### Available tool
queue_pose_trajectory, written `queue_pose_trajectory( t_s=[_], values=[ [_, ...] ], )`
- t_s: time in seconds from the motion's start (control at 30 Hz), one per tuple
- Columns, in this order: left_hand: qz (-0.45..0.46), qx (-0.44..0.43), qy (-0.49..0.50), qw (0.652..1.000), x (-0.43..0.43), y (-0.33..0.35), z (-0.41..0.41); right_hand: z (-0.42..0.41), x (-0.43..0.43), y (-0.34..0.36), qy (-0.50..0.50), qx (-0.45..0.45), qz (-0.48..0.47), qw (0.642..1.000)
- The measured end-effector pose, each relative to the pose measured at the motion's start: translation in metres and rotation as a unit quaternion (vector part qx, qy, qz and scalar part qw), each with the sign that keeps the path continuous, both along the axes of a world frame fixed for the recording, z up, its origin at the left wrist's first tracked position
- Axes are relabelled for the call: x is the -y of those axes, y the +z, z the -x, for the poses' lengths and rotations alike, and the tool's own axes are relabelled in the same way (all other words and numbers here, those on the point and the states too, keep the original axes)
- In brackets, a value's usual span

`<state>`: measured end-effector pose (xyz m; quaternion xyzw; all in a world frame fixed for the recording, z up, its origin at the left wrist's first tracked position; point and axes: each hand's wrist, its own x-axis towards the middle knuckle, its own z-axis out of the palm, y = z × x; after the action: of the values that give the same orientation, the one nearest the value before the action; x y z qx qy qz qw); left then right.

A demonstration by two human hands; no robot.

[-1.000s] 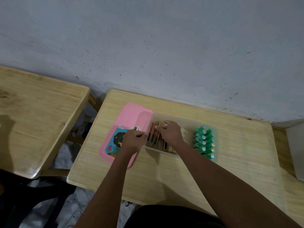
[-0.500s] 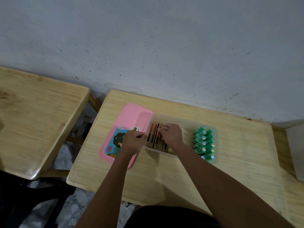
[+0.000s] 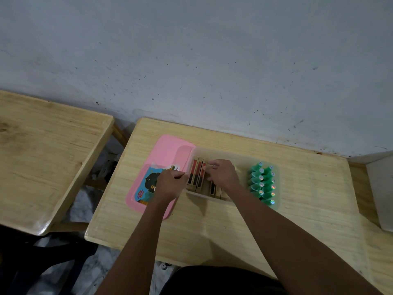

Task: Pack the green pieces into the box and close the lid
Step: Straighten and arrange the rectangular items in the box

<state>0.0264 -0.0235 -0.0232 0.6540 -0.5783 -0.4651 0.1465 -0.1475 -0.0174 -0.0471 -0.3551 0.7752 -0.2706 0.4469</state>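
A clear plastic box [image 3: 234, 153] stands on the wooden table [image 3: 308, 209]. Several green pieces [image 3: 262, 184] stand packed in two rows at its right end. Flat gold and red boxes [image 3: 196, 174] stand on edge at its left end. The pink lid [image 3: 168, 152] lies flat on the table, touching the box's left side. My left hand [image 3: 170, 186] hovers over the lid, fingers closed on a small gold box whose tip sticks out. My right hand [image 3: 223, 174] reaches into the box, its fingertips on the gold boxes; whether it grips one is hidden.
A second wooden table [image 3: 42, 156] stands to the left across a narrow gap. A white container [image 3: 382, 188] sits at the right edge. A grey wall runs right behind the table. Dark floor and a chair show below left.
My right hand has slid a little to the left along the gold boxes. My left hand has barely moved. The green pieces and the lid are where they were.
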Motion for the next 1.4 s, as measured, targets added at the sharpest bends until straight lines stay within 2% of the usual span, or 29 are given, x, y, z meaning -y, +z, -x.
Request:
queue_pose_trajectory(
  t_s=[0.13, 0.2, 0.3, 0.4, 0.7, 0.87, 0.93, 1.03, 1.2, 1.4],
  values=[
    [0.003, 0.002, 0.002, 1.000, 0.000, 0.000, 0.000, 0.022, 0.001, 0.010, 0.042, -0.124, 0.010, 0.991],
    [0.005, 0.006, -0.001, 1.000, 0.000, 0.000, 0.001, 0.030, -0.001, 0.012, 0.088, -0.171, -0.022, 0.981],
    [0.004, 0.008, 0.000, 1.000, 0.001, -0.003, 0.000, 0.026, -0.007, 0.007, 0.170, -0.209, -0.098, 0.958],
    [0.003, 0.007, 0.001, 1.000, 0.001, -0.005, -0.001, 0.015, -0.012, -0.002, 0.174, -0.237, -0.089, 0.952],
    [0.009, 0.003, 0.005, 1.000, 0.001, -0.001, 0.001, -0.003, -0.009, -0.014, 0.149, -0.183, -0.055, 0.970],
    [0.010, -0.006, 0.008, 1.000, 0.000, -0.001, 0.000, 0.014, -0.012, -0.003, 0.129, -0.115, -0.008, 0.985],
    [0.010, -0.005, 0.004, 1.000, 0.000, -0.002, 0.000, 0.025, -0.015, 0.005, 0.094, -0.154, 0.004, 0.984],
    [0.008, -0.009, 0.007, 1.000, 0.000, -0.001, -0.001, 0.038, -0.018, 0.012, 0.123, -0.236, -0.028, 0.964],
    [0.008, -0.004, 0.000, 1.000, -0.002, 0.001, 0.001, 0.037, -0.017, 0.013, 0.224, -0.286, -0.057, 0.930],
    [0.011, 0.002, 0.007, 1.000, -0.002, 0.004, 0.003, 0.040, -0.011, 0.011, 0.288, -0.312, -0.103, 0.900]
  ],
)
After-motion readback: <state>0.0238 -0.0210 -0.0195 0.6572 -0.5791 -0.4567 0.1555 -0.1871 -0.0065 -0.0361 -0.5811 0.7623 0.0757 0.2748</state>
